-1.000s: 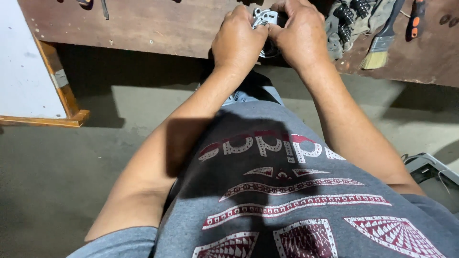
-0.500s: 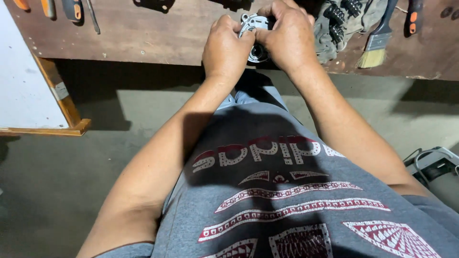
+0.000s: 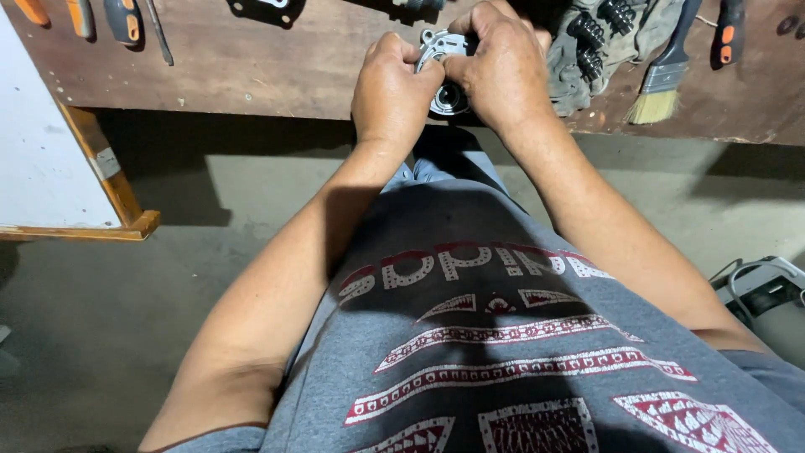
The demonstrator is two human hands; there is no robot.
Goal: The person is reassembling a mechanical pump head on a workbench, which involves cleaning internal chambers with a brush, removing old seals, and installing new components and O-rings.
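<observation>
Since a second ago: both hands and the part sit a little further left in view and slightly lower; more of the bench's left end shows, with tool handles now in sight. The grip looks unchanged.

Left hand (image 3: pixel 394 88) and right hand (image 3: pixel 503 67) are both closed around one small grey metal part (image 3: pixel 443 71), a cast piece with a round bore, held at 12 o'clock over the front edge of the wooden workbench (image 3: pixel 251 67). Thumbs press on its near face; most of it is hidden by fingers.

Count on the bench:
- 1 paintbrush (image 3: pixel 662 88), pale bristles pointing toward the person, at 1 o'clock, right of the right hand, apart from it.
- 1 grey rag (image 3: pixel 579 63) just beside the right hand, with 2 black ribbed pieces (image 3: pixel 599 25) lying on it.
- 1 black-and-orange handle (image 3: pixel 728 33) at 2 o'clock, right of the brush.
- 3 orange-toned tool handles (image 3: pixel 80 15) at 10 o'clock, plus 1 thin dark shaft (image 3: pixel 158 38) next to them.
- 1 dark flat plate (image 3: pixel 267 10) at 11 o'clock, cut off by the top edge.

Off the bench: 1 white board with wooden frame (image 3: pixel 50 168) at 9 o'clock, 1 grey device with cable (image 3: pixel 767 294) on the concrete floor at 4 o'clock.
</observation>
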